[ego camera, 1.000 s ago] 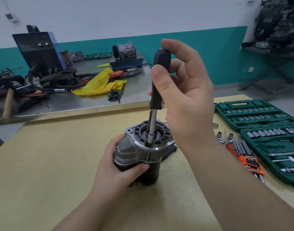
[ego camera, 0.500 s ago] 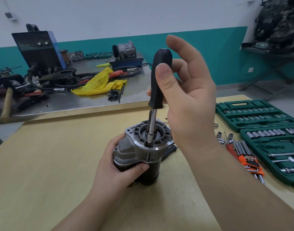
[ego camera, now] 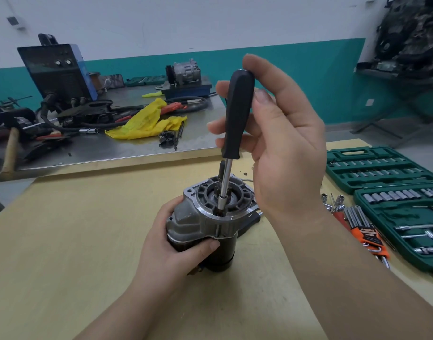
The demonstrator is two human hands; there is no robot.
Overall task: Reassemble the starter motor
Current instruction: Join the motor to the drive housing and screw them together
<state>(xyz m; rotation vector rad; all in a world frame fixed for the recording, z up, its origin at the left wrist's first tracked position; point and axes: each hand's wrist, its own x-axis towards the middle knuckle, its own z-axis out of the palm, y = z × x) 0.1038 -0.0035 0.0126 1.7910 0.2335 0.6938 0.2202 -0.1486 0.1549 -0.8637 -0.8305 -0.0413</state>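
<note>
Right hand (ego camera: 279,148): raised above the motor, fingers curled lightly round the black handle of a nut driver (ego camera: 237,119), thumb on the near side, fingertips behind; a twirling pinch, not a full fist.
Nut driver: nearly upright, leaning a little to the right at the top; its chrome shaft runs down to a socket tip seated low inside the motor's open end, near the front rim.
Left hand (ego camera: 171,244): wrapped round the left side of the starter motor (ego camera: 210,217), thumb across the front of the dark body, fingers behind the grey casting, steadying it.
Starter motor: stands on end at the middle of the tabletop (ego camera: 63,241), grey aluminium nose housing uppermost, black cylindrical body beneath, pinion gear visible in the round opening.
What the tip is on: hidden by the socket; probably a through-bolt or nut.
Risk: with so light a grip, the socket could slip off the fastener, or the lean could cross-thread it; the tall motor could tip if the left hand loosens.
Tabletop: pale wood. To the right, just beyond the right forearm, an orange holder of hex keys (ego camera: 365,231), loose sockets, and an open green socket set case (ego camera: 387,173).
Room: behind, a steel workbench (ego camera: 112,150) cluttered with a yellow rag (ego camera: 146,121), cables, a hammer, a blue welding machine (ego camera: 56,69) and another motor unit; white wall with a teal lower band.
</note>
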